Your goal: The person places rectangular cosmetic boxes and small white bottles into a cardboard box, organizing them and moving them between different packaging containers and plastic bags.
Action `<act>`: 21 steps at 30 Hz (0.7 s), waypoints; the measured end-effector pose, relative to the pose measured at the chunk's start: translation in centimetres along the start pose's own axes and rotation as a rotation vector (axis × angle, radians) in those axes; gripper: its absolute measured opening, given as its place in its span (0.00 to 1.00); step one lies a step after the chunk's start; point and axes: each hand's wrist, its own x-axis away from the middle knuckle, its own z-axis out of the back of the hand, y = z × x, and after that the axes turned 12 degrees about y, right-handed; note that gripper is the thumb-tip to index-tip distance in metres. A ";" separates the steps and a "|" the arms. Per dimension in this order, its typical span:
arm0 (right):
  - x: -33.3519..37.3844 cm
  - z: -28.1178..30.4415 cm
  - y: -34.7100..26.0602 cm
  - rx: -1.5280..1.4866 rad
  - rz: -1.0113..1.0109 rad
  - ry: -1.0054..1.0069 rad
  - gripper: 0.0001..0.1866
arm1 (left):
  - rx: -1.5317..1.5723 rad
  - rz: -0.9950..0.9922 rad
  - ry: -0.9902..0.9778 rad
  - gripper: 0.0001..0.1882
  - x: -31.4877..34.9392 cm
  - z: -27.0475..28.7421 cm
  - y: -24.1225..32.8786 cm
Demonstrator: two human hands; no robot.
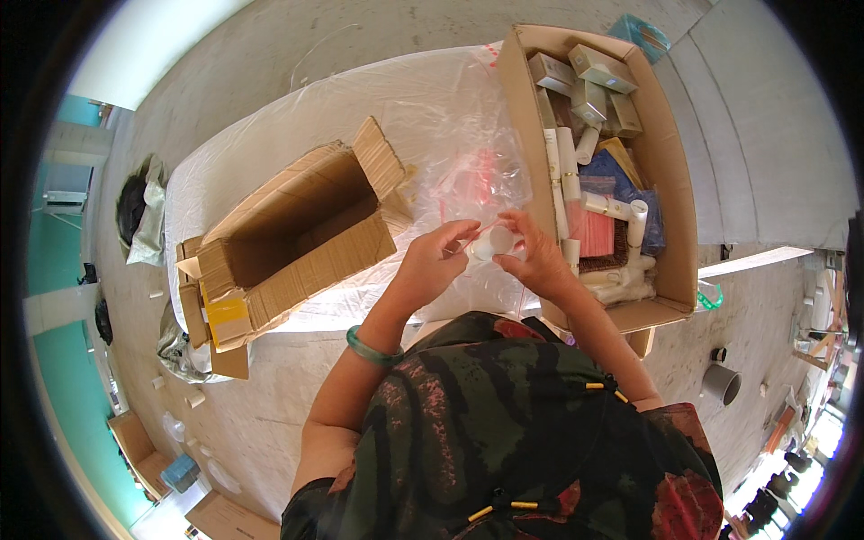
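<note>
Presently | right hand [542, 263] grips white cylinder [495, 242] | left hand [427, 263]: hold unclear | open carton [324, 256] left, packed carton [673, 171] right

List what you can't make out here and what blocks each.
All in the head view:
Underside of the white cylinder: turned away from the camera.
Left hand, its contact with the cylinder: too small to tell.
Large carton, its floor: mostly covered by boxes and tubes.
Open carton, its floor: partly behind its near wall.
Brown cardboard: cut off by the lower edge.
</note>
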 end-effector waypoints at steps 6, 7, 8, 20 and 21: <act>0.1 0.5 -0.1 0.084 0.119 -0.066 0.24 | -0.062 0.008 -0.202 0.17 -0.4 -0.1 0.8; 0.1 0.4 0.5 0.119 0.144 -0.077 0.24 | -0.099 -0.009 -0.168 0.19 -0.5 -0.1 0.6; 0.1 0.4 0.9 0.154 0.168 -0.087 0.23 | -0.135 -0.027 -0.133 0.20 -0.6 -0.1 0.1; 0.2 3.6 -4.4 0.157 0.049 0.164 0.20 | -0.516 -0.391 0.132 0.37 2.5 -1.5 -1.5; 0.1 3.6 -4.6 0.149 0.067 0.165 0.20 | -0.538 -0.410 0.166 0.32 2.5 -1.6 -2.3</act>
